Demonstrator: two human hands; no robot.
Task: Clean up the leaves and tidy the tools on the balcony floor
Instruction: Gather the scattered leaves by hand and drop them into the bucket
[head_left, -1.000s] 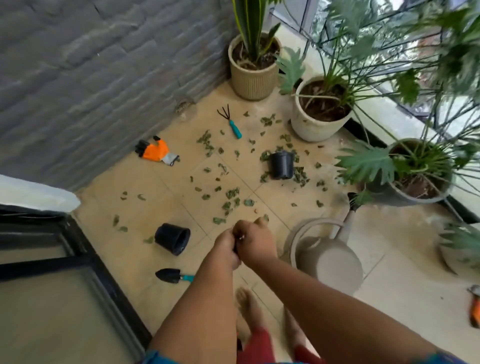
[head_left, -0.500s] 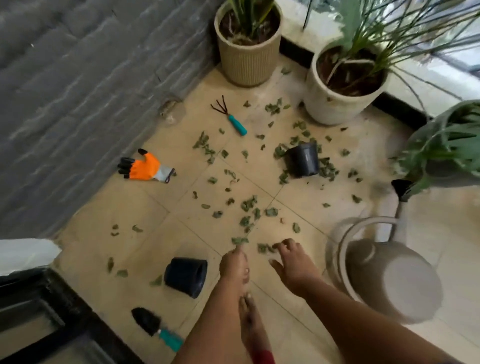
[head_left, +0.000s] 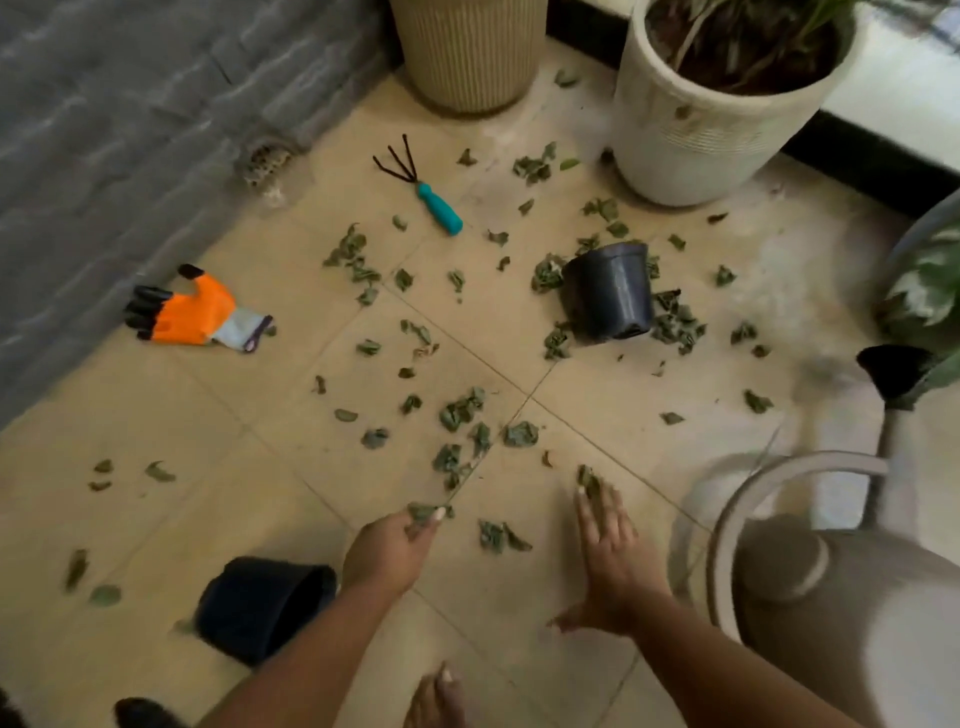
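Head view: the left hand (head_left: 390, 552) pinches a leaf (head_left: 423, 512) at its fingertips, while the right hand (head_left: 610, 551) lies flat, fingers extended and close together, its tips on another leaf (head_left: 588, 479); scattered leaves (head_left: 460, 413) cover the tiles ahead. A tipped black pot (head_left: 260, 605) lies just beside the left forearm and a watering can (head_left: 852, 597) stands near the right; open floor remains between the hands.
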